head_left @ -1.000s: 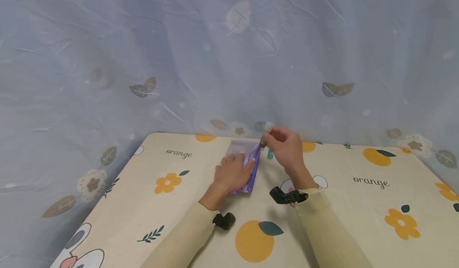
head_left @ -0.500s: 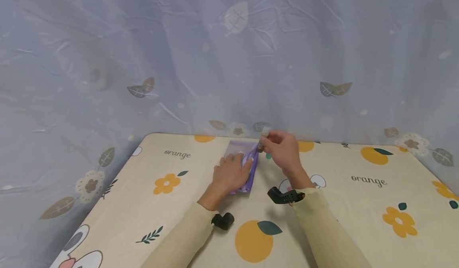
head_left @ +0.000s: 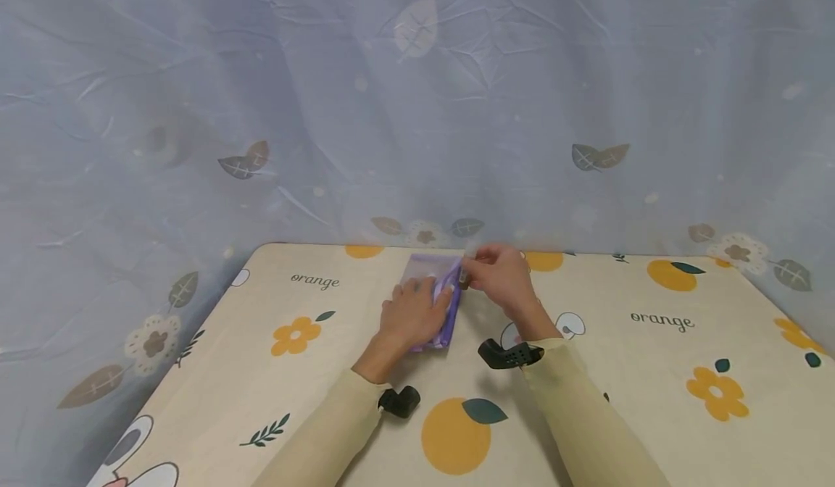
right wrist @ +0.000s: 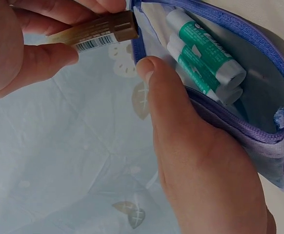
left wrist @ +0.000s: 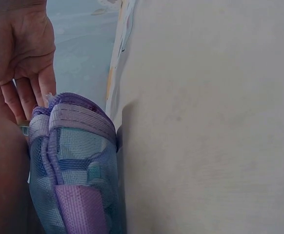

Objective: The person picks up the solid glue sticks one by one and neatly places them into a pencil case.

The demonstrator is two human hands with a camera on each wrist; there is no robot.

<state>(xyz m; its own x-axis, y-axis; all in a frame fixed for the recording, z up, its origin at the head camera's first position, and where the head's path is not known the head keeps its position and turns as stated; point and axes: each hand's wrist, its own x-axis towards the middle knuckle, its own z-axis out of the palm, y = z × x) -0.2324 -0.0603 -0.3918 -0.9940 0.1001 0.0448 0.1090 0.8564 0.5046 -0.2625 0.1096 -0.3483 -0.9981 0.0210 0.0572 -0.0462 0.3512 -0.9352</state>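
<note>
My left hand point(head_left: 412, 317) lies across a purple zip pouch point(head_left: 446, 333) with mesh sides, fingers at its left and thumb by the right edge. In the right wrist view that thumb presses near the unzipped mouth, and several green-and-white lip balm tubes point(right wrist: 205, 46) are inside. A brown tube point(right wrist: 103, 31) with a barcode, like a lip balm stick, is pinched by my right hand point(head_left: 501, 280), its capped end touching or just beside the pouch's rim point(right wrist: 139, 36). In the left wrist view the pouch hides part of the right fingertips.
The pouch lies near the back of a table point(head_left: 365, 407) with a cream cloth printed with oranges and flowers. A bluish curtain point(head_left: 417, 132) with leaf prints hangs right behind the table's far edge. Each wrist wears a black camera point(head_left: 509, 354).
My right hand has brought the brown tube down and left to the pouch's mouth. A small teal item seen below that hand earlier is hidden now. The left hand stays on the pouch.
</note>
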